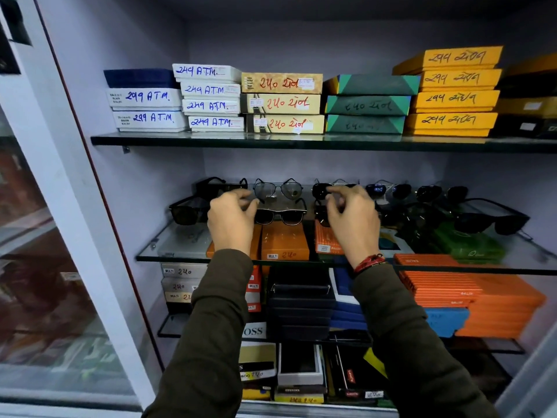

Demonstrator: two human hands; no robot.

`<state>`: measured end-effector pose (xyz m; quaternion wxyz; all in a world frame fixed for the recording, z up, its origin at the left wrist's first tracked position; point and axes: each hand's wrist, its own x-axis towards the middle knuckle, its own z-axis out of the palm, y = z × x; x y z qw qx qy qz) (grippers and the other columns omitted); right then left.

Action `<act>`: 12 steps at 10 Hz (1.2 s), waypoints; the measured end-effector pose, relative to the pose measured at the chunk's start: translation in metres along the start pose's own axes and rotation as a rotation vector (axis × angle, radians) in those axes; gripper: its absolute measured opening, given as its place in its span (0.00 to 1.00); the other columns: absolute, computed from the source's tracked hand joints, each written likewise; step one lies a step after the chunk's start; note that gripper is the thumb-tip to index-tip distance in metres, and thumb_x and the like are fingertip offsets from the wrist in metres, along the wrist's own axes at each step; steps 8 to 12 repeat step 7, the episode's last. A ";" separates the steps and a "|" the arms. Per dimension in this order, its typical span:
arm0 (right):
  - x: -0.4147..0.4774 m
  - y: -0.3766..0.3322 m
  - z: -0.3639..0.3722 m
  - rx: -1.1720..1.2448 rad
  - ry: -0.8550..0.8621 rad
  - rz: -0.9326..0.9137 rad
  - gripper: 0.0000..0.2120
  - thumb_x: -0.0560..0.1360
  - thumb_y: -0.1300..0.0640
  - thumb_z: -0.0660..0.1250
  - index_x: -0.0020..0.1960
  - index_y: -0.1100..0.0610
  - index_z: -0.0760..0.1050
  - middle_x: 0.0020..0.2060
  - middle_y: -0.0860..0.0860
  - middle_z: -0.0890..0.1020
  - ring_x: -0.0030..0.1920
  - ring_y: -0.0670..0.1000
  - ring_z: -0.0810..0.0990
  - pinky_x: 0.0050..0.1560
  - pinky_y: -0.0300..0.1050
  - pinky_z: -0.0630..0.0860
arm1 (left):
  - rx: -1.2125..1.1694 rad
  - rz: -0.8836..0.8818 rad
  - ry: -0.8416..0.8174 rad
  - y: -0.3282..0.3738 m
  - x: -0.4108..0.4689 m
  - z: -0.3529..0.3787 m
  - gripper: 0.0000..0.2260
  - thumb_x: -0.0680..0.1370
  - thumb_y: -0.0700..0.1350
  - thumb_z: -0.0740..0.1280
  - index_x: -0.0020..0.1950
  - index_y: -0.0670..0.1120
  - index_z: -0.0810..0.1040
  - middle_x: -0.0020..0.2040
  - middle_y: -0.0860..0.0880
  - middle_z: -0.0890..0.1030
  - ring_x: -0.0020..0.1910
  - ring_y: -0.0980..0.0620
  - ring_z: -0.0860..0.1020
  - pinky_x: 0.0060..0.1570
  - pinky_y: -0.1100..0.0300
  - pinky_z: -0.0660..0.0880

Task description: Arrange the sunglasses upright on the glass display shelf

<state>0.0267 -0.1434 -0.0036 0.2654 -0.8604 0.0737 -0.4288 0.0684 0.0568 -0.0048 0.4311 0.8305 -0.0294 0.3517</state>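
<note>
Pale lilac cabinet walls frame three glass levels, with a glazed door (pixel 45 236) swung open on the left. Up top, a dark shelf (pixel 301 141) carries stacked boxes: white ones (pixel 211 105) with blue handwriting, cream ones (pixel 283 104) with red, green ones (pixel 367 104) and yellow ones (pixel 455 99). Below it, the glass display shelf (pixel 180 245) holds two loose rows of sunglasses. At the back stand a heart-shaped pair (pixel 277 190) with pale lenses and, further right, several dark pairs (pixel 401 191). Nearer the front sit a black square pair (pixel 187 212) on the left, a silver-rimmed pair (pixel 280 215) in the middle and a large black pair (pixel 491 221) on the right. Orange boxes (pixel 284 241) show through the glass beneath.

Both arms in dark olive sleeves reach in. The left hand (pixel 232 221) has its fingers curled, thumb and forefinger close together beside the left edge of the heart-shaped pair; whether they pinch the frame cannot be told. The right hand (pixel 352 221), a red thread band (pixel 369 262) at the wrist, has its fingers loosely bent, the forefinger tip against a dark pair (pixel 321 190) in the back row; a firm grasp cannot be made out
</note>
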 end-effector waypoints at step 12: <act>-0.017 0.033 -0.042 -0.261 -0.408 -0.036 0.27 0.82 0.47 0.54 0.81 0.46 0.56 0.80 0.52 0.62 0.81 0.60 0.54 0.77 0.69 0.44 | 0.309 0.385 -0.483 0.031 -0.032 0.013 0.25 0.82 0.55 0.59 0.80 0.58 0.61 0.81 0.48 0.64 0.83 0.43 0.53 0.80 0.43 0.45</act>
